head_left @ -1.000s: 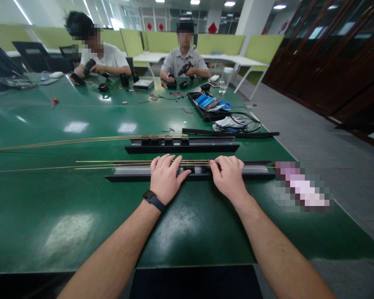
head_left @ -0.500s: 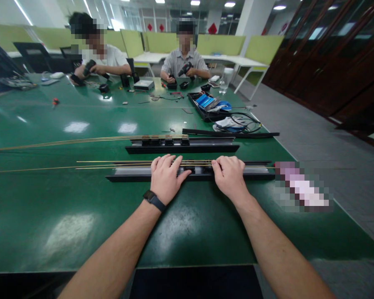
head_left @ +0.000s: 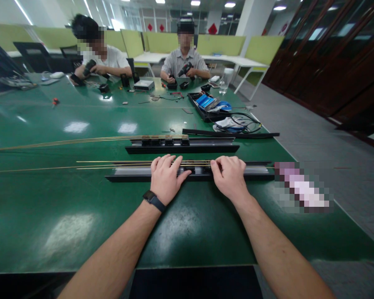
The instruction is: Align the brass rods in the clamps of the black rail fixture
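Observation:
Across the green table in front of me lies a long black and silver metal channel (head_left: pixel 131 171). Thin brass-coloured rods (head_left: pixel 93 167) run along its top and stick out past its left end. My left hand (head_left: pixel 165 180) lies over the rods and channel, palm down, fingers stretched out and thumb apart; a dark band is on its wrist. To its right, my right hand (head_left: pixel 230 176) is closed, thumb and fingers pinching at the rods. Between the hands, small black blocks (head_left: pixel 188 169) sit in the channel, partly hidden by my fingers.
Behind lies a second channel (head_left: pixel 180 148) with several black blocks and rods. Farther back are a black strip (head_left: pixel 230 133), gloves with a cable (head_left: pixel 237 123) and a black tray (head_left: pixel 196 106). Two people hold drills across the table. A blurred pink patch (head_left: pixel 299 185) lies right.
My right hand has shifted very slightly, still pinching at the rods. My left hand stays in place. The head of the person at the far left has moved a little to the right.

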`<state>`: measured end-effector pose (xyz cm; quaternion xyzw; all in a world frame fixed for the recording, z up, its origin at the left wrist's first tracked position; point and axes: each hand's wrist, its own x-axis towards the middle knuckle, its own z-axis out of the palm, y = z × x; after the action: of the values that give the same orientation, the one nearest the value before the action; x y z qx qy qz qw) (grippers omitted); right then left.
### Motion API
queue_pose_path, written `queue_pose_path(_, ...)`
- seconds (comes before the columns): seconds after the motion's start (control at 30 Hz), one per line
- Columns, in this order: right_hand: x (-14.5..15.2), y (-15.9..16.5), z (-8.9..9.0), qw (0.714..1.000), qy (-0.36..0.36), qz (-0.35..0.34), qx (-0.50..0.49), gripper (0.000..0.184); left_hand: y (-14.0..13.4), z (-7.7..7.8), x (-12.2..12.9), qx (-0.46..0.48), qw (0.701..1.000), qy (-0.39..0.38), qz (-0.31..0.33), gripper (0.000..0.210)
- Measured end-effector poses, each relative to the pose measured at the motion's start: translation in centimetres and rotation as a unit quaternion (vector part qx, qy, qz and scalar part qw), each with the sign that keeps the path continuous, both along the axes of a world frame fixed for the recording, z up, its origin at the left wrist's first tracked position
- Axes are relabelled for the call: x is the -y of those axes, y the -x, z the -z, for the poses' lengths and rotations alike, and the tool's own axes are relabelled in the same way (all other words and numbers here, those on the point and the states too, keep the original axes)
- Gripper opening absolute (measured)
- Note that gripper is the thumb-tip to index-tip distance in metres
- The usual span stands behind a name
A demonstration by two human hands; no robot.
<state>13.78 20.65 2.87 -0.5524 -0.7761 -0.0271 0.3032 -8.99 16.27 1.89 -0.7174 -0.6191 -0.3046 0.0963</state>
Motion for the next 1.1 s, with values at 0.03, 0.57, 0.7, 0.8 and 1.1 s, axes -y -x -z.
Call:
queue_pose_path(0.03, 0.03, 0.05, -0.01, 1.000, -0.002, 0.000, 0.001, 0.027, -0.01, 0.00, 0.00, 0.001, 1.000, 0.000, 0.000, 0.048)
queue_pose_path(0.57, -0.35, -0.05, 0.44, 1.000, -0.002, -0.001, 0.008, 0.028, 0.05, -0.06, -0.06, -0.002, 1.000, 0.005, 0.000, 0.048)
queue_pose_path(0.7, -0.36, -0.12, 0.35, 1.000, 0.004, 0.000, 0.010, 0.029, 0.03, -0.03, -0.07, -0.003, 1.000, 0.004, -0.001, 0.048)
queue_pose_path(0.8, -0.36, -0.16, 0.35, 1.000, 0.006, 0.000, 0.010, 0.030, 0.04, 0.00, -0.05, -0.002, 1.000, 0.003, -0.002, 0.048)
queue_pose_path(1.1, -0.27, -0.31, 0.20, 1.000, 0.006, -0.005, 0.002, 0.032, 0.04, 0.01, 0.00, 0.007, 1.000, 0.007, 0.001, 0.047)
